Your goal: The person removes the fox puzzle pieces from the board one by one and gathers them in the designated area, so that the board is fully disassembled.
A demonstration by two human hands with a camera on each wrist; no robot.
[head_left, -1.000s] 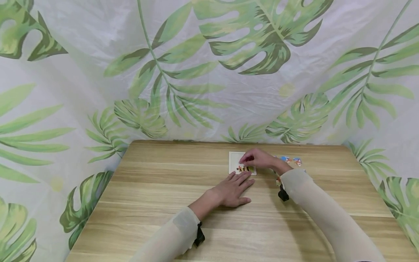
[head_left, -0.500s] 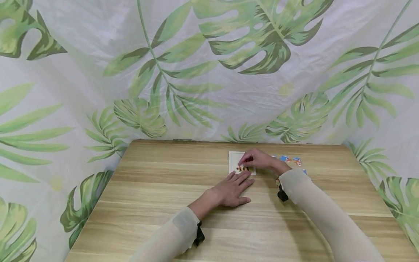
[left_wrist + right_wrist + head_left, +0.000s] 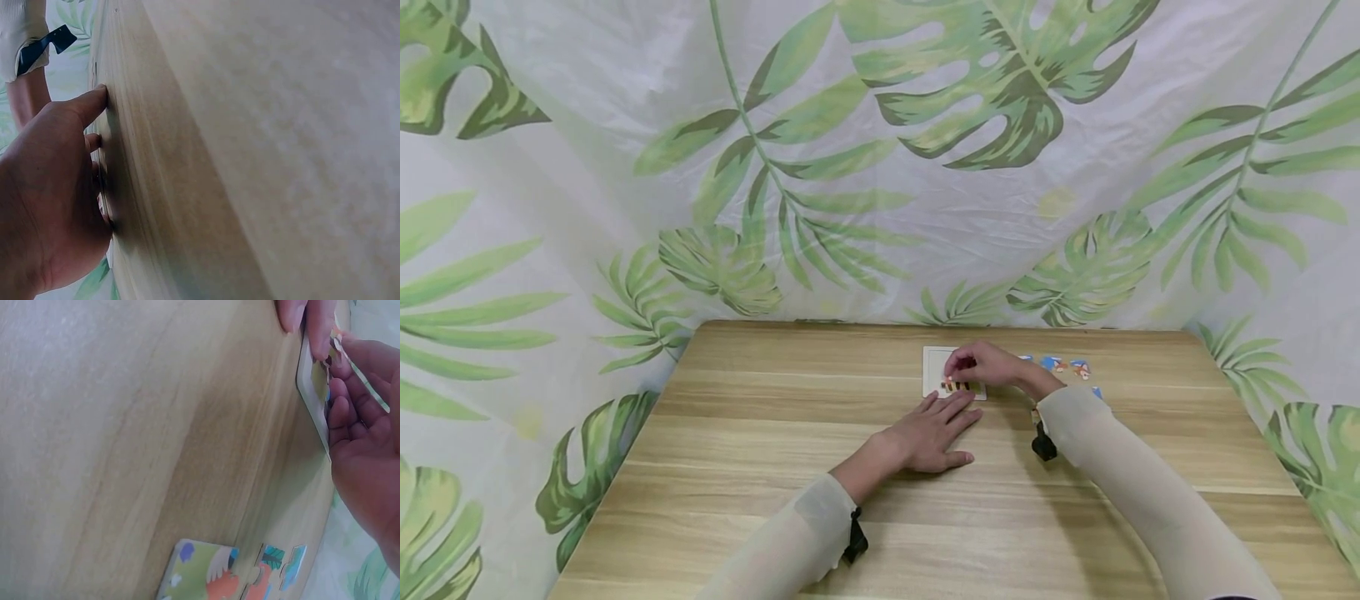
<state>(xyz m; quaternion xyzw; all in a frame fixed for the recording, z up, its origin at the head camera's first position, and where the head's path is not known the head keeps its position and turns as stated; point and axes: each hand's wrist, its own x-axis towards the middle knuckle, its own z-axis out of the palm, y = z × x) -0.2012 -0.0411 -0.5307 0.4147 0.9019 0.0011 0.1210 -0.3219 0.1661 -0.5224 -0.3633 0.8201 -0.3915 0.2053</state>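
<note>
A white square puzzle board (image 3: pixel 932 363) lies toward the back of the table, with yellow-and-black striped puzzle pieces (image 3: pixel 962 387) along its near side. My left hand (image 3: pixel 931 437) rests on the table with fingers spread, its fingertips on the near edge of the board. Over the board, the right hand (image 3: pixel 987 365) has its fingers curled and pinches a small puzzle piece (image 3: pixel 337 342) between thumb and forefinger at the end of the striped picture. Part of the board is hidden beneath the right hand.
Several loose puzzle pieces (image 3: pixel 1080 369) with blue, orange and white print lie right of the board, some behind the right forearm. A larger green-and-orange piece (image 3: pixel 206 575) shows in the right wrist view. A leaf-patterned cloth (image 3: pixel 850 208) hangs behind the wooden table (image 3: pixel 760 400).
The right hand's fingertips have shifted slightly left and down over the board with the puzzle piece. The left hand stays in place.
</note>
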